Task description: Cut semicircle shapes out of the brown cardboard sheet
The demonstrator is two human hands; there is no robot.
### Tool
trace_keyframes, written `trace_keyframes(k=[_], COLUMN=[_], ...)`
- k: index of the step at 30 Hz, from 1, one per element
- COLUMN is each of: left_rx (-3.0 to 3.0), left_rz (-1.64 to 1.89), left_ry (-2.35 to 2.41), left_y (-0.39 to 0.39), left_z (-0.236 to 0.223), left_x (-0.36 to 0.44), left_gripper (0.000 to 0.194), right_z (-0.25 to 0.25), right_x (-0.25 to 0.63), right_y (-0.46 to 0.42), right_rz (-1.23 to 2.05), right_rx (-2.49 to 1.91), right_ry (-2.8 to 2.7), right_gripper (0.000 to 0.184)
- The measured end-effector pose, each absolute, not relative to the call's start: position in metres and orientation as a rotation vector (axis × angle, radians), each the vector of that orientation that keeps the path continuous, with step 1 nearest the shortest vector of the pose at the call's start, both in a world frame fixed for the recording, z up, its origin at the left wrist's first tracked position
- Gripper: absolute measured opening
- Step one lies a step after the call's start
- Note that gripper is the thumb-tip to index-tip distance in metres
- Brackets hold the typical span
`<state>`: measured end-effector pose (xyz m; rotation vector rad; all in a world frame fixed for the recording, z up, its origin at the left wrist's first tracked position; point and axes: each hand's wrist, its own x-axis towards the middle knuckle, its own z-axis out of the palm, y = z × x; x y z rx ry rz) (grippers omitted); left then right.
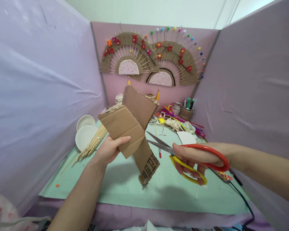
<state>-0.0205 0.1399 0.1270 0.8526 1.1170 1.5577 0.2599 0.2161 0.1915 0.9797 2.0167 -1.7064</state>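
A folded piece of brown cardboard [127, 128] with ragged edges is held up over the table, its lower flap printed with dark characters. My left hand [112, 147] grips it at the lower left, thumb on the front face and the other fingers behind. In my right hand [188, 160] is a pair of scissors [166, 148] with one red and one yellow handle. The blades are parted and point left, their tips at the right edge of the cardboard near its fold. Whether the blades touch the cardboard I cannot tell.
Bamboo skewers [92, 144] and white paper plates [85, 136] lie at the left. Colourful pipe cleaners [170, 112], a jar of pens [187, 112] and a white paper piece [186, 138] are at the back right. Decorated cardboard fans [132, 38] hang on the back panel. A black cable [243, 199] runs along the right.
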Motion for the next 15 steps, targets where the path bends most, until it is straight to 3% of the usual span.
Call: trace_keyframes(k=[15], left_rx=[0.927], left_rz=[1.605], left_ry=[1.129], left_y=[0.138], left_z=[0.117], left_x=[-0.020], left_gripper=[0.064], right_z=[0.184], right_x=[0.236], right_y=[0.186], right_rz=[-1.604], right_rx=[1.181], right_ry=[2.112], right_gripper=[0.075])
